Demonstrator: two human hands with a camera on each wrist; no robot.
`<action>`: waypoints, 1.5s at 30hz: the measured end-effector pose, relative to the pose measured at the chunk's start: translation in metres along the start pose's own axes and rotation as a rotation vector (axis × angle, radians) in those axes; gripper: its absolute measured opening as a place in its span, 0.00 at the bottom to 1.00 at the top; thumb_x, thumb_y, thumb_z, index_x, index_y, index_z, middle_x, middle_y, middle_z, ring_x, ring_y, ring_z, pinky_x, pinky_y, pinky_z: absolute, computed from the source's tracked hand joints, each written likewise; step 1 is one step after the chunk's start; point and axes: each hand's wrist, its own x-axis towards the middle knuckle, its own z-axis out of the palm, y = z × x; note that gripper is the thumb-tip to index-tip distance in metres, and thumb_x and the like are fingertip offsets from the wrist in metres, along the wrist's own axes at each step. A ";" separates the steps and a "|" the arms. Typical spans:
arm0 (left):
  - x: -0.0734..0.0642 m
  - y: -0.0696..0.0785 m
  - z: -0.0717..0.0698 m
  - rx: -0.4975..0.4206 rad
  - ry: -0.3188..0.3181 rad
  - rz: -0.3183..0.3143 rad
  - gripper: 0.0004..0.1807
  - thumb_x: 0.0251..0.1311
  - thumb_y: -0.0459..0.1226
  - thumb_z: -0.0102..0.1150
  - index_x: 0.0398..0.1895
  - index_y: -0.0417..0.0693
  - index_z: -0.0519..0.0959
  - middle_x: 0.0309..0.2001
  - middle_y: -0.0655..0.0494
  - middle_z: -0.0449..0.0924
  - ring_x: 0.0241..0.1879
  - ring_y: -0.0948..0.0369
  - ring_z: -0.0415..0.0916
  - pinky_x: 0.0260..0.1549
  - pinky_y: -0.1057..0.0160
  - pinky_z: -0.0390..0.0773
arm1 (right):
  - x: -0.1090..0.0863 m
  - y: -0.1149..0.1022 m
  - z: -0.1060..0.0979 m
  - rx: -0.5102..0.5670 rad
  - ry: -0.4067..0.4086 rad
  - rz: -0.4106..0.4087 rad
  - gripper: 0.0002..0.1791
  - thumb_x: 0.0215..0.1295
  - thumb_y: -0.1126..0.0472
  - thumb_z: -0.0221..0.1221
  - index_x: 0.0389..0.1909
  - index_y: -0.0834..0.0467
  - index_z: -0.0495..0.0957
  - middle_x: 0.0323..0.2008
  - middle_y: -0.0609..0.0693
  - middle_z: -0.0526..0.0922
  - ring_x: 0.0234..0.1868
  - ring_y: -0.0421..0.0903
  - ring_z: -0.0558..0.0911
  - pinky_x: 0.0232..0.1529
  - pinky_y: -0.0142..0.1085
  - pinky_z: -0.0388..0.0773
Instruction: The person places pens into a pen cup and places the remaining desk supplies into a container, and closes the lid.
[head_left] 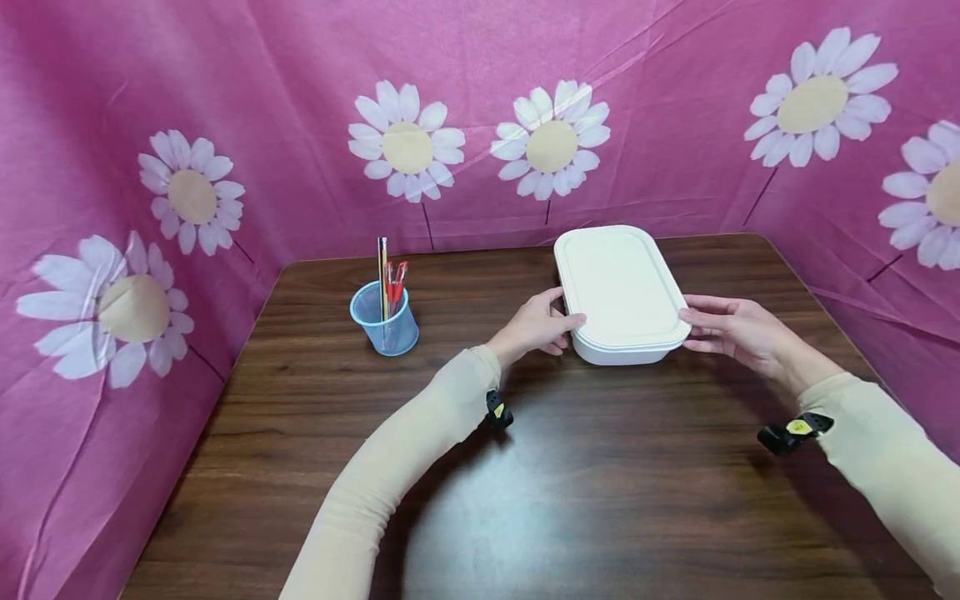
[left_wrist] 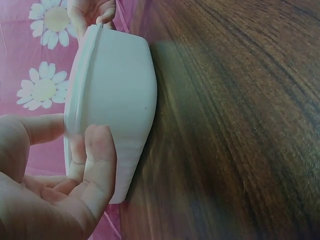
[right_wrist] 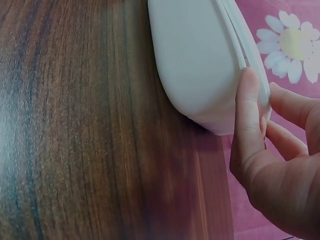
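A white rectangular storage box (head_left: pixel 630 287) with its lid on rests on the wooden table. My left hand (head_left: pixel 534 323) holds its left side near the front corner, with the thumb at the lid's rim. Seen from the left wrist, the fingers of that left hand (left_wrist: pixel 65 185) curl beside the box wall (left_wrist: pixel 117 85). At the opposite side, my right hand (head_left: pixel 742 333) grips the front right corner. In the right wrist view, fingertips of the right hand (right_wrist: pixel 280 155) pinch the box (right_wrist: pixel 200 60) at the lid's rim. A narrow gap line shows between lid and wall there.
A light blue mesh pen cup (head_left: pixel 386 321) with red pens and a striped pencil stands left of the box on the brown wooden table (head_left: pixel 525 500). A pink curtain (head_left: pixel 300 125) with printed daisies hangs behind and along both sides of the table.
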 end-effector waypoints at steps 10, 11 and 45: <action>0.001 -0.003 0.000 -0.029 -0.030 -0.012 0.41 0.70 0.41 0.63 0.80 0.45 0.53 0.51 0.28 0.78 0.28 0.52 0.80 0.27 0.56 0.86 | 0.002 0.007 -0.006 0.077 -0.084 -0.026 0.18 0.76 0.74 0.50 0.53 0.54 0.83 0.45 0.54 0.87 0.45 0.47 0.87 0.47 0.43 0.85; 0.001 -0.004 0.000 -0.033 -0.031 -0.011 0.41 0.70 0.41 0.63 0.80 0.45 0.53 0.51 0.28 0.77 0.27 0.53 0.79 0.27 0.57 0.86 | 0.002 0.008 -0.006 0.084 -0.089 -0.025 0.19 0.76 0.74 0.50 0.54 0.54 0.83 0.46 0.54 0.87 0.45 0.48 0.87 0.47 0.43 0.85; 0.002 -0.009 0.000 -0.370 -0.123 -0.138 0.42 0.71 0.31 0.60 0.81 0.53 0.50 0.40 0.41 0.83 0.35 0.51 0.85 0.38 0.57 0.87 | -0.003 0.001 -0.005 -0.007 -0.077 0.049 0.18 0.73 0.76 0.52 0.50 0.55 0.84 0.43 0.58 0.87 0.42 0.50 0.88 0.47 0.44 0.85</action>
